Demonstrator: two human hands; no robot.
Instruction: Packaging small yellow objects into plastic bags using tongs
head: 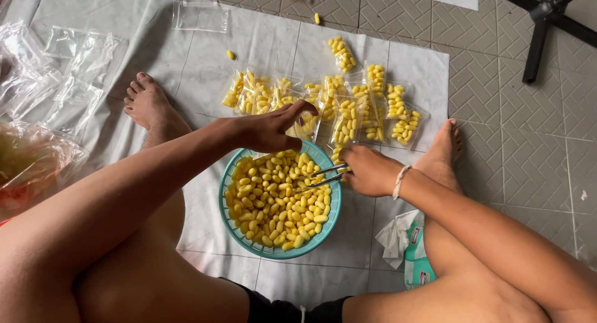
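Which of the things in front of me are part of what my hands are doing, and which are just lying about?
In hand:
- left hand at a filled bag
- right hand holding metal tongs
- teal basket of yellow pieces
- filled clear bags
- empty clear bags

Lying about:
- tissue pack
- black stand
- stray yellow pieces

Round teal plastic basket (231, 173), centre frame, filled with small yellow oval pellets (273, 201). Left hand (270, 129) at the basket's 12 o'clock rim, fingers pinched over a clear filled packet. Right hand (368, 171) at 3 o'clock, its grip closed on thin metal tweezers (323, 175) whose tips lie over the pellets. Row of clear plastic packets of yellow pellets (367, 111) at 12 to 1 o'clock, on a white cloth sheet (267, 43) over the floor. Empty clear packets (74, 68) at 10 o'clock.
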